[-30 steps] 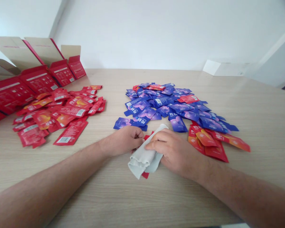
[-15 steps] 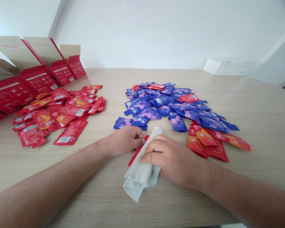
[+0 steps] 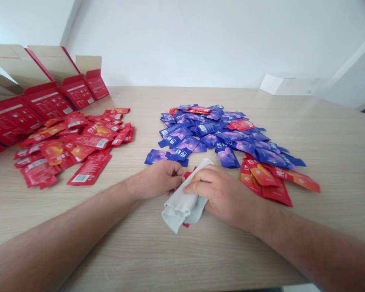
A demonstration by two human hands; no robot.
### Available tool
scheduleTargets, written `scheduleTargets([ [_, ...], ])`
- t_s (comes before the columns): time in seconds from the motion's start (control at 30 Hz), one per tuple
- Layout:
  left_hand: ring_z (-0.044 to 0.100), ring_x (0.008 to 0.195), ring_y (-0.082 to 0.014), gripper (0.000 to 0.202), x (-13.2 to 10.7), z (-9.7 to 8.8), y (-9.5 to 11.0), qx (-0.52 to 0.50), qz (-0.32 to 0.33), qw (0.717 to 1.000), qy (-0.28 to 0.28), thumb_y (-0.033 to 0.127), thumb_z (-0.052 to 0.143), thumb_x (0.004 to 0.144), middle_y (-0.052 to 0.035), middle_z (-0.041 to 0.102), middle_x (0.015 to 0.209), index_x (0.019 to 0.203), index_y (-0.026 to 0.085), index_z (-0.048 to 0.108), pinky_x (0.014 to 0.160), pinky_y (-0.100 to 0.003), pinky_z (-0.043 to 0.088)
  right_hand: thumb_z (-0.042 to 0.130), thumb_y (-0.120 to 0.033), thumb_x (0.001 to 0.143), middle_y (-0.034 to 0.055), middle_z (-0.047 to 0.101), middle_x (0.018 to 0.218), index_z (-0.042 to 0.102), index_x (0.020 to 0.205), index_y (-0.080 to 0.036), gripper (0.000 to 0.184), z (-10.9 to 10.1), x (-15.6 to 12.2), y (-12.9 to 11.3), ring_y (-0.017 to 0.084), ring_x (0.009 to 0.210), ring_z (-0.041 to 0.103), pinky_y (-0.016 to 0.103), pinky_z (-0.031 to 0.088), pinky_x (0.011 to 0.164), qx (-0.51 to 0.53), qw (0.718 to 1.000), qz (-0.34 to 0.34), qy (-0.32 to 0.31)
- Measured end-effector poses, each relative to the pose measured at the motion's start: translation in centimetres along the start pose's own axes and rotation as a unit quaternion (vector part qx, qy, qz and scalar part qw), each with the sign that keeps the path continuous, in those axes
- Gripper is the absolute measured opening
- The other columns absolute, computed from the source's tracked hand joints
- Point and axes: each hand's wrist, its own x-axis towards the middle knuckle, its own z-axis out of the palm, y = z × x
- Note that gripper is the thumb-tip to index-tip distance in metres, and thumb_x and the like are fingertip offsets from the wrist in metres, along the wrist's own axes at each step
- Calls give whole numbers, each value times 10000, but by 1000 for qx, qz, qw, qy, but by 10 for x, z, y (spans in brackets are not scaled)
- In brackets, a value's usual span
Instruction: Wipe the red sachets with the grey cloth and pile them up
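My left hand (image 3: 159, 180) is closed in a pinch on the edge of a red packet (image 3: 187, 175) lying on the wooden table (image 3: 182, 251). My right hand (image 3: 222, 194) presses a folded pale grey cloth (image 3: 182, 205) down onto that packet, fingers curled over the cloth. The cloth covers most of the packet; only red corners show. Just beyond my hands lies a heap of blue packets (image 3: 219, 136), with some red-orange packets (image 3: 270, 180) at its right.
A spread of red packets (image 3: 69, 146) covers the left of the table. Open red cartons (image 3: 45, 99) stand at the far left. A white box (image 3: 287, 86) sits at the back right, against the white wall.
My right hand slid the cloth toward me along the packet, then pushed it back away. My left hand kept its pinch in place.
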Motion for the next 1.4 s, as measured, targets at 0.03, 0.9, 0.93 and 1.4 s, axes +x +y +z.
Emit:
scheduleTargets([
  [0.03, 541, 548, -107, 180, 0, 0, 0, -7, -3, 1000, -3, 365, 577, 891, 39, 606, 654, 830, 204, 627, 502, -220, 391, 639, -77, 926, 75, 698, 1096, 731, 1181, -196, 296, 0, 0, 1, 246, 1049, 592, 417, 507, 959, -2, 1000, 10, 2],
  [0.9, 552, 554, -105, 180, 0, 0, -2, 24, 6, 1000, 3, 352, 552, 919, 43, 622, 653, 850, 206, 631, 494, -213, 400, 655, -87, 929, 75, 693, 1089, 733, 1169, -177, 268, 0, 0, -3, 246, 1065, 579, 398, 502, 962, 7, 1000, -19, -8],
  [0.93, 541, 548, -103, 185, 1, 0, -3, 30, 9, 1000, 3, 350, 546, 923, 44, 616, 641, 848, 205, 633, 490, -212, 392, 656, -96, 934, 73, 693, 1093, 731, 1171, -178, 262, 0, 0, -3, 245, 1071, 577, 389, 503, 961, 10, 999, -31, -10],
  [1.4, 526, 528, -98, 169, 1, 0, -3, 20, 5, 1000, 7, 335, 545, 914, 50, 605, 622, 857, 206, 638, 472, -204, 376, 646, -96, 941, 63, 693, 1096, 732, 1169, -188, 260, -1, 0, -4, 239, 1057, 577, 387, 494, 967, 13, 1000, -14, -8],
])
